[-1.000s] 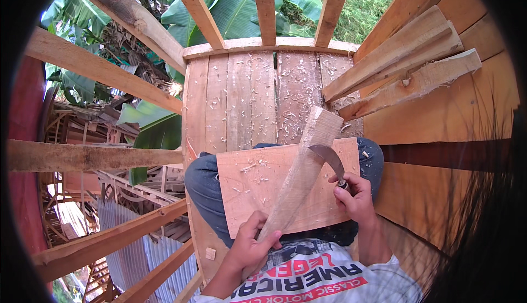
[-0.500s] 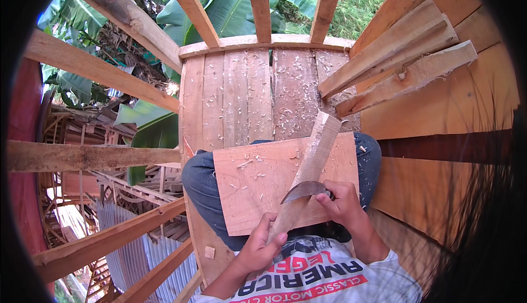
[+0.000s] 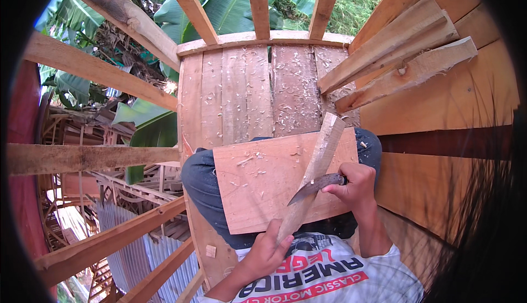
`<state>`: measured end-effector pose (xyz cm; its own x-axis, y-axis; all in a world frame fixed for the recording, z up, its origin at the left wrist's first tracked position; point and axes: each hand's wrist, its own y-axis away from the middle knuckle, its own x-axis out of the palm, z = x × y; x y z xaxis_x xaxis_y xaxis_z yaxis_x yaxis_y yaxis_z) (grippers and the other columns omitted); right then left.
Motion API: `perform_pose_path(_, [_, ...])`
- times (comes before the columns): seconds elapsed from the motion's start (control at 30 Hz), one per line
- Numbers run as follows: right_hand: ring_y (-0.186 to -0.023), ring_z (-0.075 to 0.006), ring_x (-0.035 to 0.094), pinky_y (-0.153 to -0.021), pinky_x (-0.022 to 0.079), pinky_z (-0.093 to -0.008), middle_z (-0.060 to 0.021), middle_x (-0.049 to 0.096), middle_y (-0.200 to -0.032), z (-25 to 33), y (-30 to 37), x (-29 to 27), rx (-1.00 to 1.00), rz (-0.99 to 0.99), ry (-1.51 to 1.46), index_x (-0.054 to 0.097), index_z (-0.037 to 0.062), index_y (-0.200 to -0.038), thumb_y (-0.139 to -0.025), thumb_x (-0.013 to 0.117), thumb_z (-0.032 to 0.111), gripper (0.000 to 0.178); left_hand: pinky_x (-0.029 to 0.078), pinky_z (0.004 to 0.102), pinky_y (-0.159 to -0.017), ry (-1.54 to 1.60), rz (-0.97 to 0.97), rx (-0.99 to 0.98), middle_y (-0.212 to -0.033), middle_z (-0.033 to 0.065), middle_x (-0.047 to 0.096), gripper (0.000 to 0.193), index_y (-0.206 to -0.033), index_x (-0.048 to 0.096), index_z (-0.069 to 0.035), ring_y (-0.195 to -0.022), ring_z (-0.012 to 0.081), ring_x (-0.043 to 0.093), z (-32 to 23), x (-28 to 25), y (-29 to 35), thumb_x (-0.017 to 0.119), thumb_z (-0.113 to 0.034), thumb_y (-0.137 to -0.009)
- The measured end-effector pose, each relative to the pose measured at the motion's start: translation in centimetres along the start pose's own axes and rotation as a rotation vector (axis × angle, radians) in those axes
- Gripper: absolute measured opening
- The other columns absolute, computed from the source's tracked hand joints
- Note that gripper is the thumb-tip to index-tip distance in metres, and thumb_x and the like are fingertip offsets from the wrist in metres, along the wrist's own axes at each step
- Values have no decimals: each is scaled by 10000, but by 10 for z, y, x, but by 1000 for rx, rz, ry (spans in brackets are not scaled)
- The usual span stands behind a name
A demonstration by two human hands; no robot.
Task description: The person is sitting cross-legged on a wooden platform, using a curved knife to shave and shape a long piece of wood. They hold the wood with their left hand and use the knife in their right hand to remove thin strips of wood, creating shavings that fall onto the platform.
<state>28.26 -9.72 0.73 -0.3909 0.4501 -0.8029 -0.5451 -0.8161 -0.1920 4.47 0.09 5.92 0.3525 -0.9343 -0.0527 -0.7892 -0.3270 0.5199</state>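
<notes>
My left hand [image 3: 266, 254] grips the near end of a long wooden stick [image 3: 321, 155], which slants up and away to the right over my lap. In my right hand [image 3: 357, 185] is the dark handle of a curved knife [image 3: 315, 186]. Its blade lies across the middle of the stick, point toward the left. Beneath both, a flat wooden board [image 3: 247, 193] rests across my crossed legs, with a few pale shavings on it. The fingers around the knife handle are closed, and the handle is mostly hidden.
Wood shavings litter the plank floor [image 3: 236, 100] ahead. Several rough wooden pieces [image 3: 395, 45] lean against the plywood wall [image 3: 439, 105] at right. Wooden railing bars [image 3: 93, 157] stand along the left and far sides, with banana leaves beyond. A small wood block [image 3: 211, 251] lies by my left side.
My right hand and the knife have moved up and slightly right along the stick, and the blade is turned at a different angle. My left hand and the stick have shifted slightly right.
</notes>
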Motion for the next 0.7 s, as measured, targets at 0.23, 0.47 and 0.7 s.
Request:
perform_pose_path(0.23, [-490,-345,520,-456,391,-384,-155,468,-511,-22,-18,-7,220,-127,-77,512,8,-581,-689,679,643,666,449,355,-609,67,68,-66,-689,178,552,309,-1169,387,22,-624,281,596,-2,0,3,512,-138,-936])
perform_pose_path(0.47, [-486,-325,560,-449,423,-371,-133,503,-503,10,0,-2,69,56,-128,545,28,-566,-670,701,632,633,440,323,-650,298,1,-132,-731,123,533,292,-1146,395,20,-678,178,539,22,-2,-1,518,-136,-932])
perform_pose_path(0.7, [-470,-295,572,-445,436,-368,-112,536,-507,13,-3,7,38,142,20,566,52,-552,-625,692,673,638,377,247,-522,137,-16,-16,-714,53,495,275,-1187,375,-8,-582,99,470,32,1,0,479,-115,-955])
